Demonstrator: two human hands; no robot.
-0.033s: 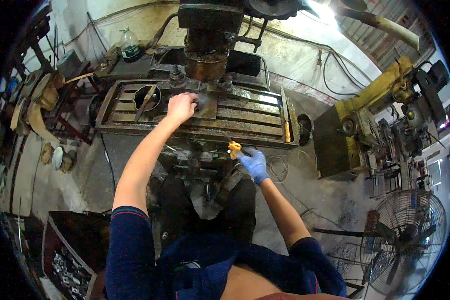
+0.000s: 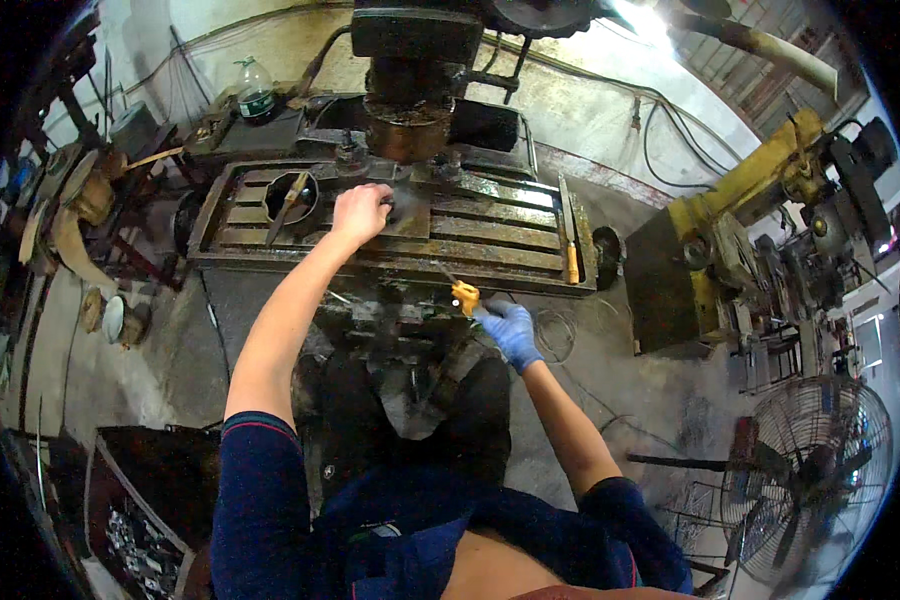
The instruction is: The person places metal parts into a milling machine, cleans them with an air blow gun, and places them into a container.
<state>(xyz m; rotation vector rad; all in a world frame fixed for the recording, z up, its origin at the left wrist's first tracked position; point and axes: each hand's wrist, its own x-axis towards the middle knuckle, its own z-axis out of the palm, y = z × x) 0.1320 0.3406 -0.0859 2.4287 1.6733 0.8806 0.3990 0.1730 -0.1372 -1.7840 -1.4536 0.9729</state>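
One dark bowl [image 2: 310, 205] inside the left edge of the slotted metal table [image 2: 510, 256], with a brush [image 2: 289, 205] slanting across it, one end past the rim toward the front left corner. Just right of the bowl, over the left half of the table, the left hand [image 2: 360, 212], bare, back upward, fingers bent and turned toward the right edge. At the fingertips, a dark piece [image 2: 394, 208], blurred; cannot tell whether pinched or only touched. Farther right and nearer the body, at the middle of the table's front edge, a yellow tool [image 2: 464, 297] with a thin nozzle. Long axis slanting away and leftward, nozzle end at the front edge, aimed roughly toward the dark piece; back end in the right hand [image 2: 511, 335], blue-gloved, closed round it just outside the front edge. Left hand much nearer the dark piece, right hand below and to its right. Last, along the right edge, a file [image 2: 573, 265], handle toward the front right corner.
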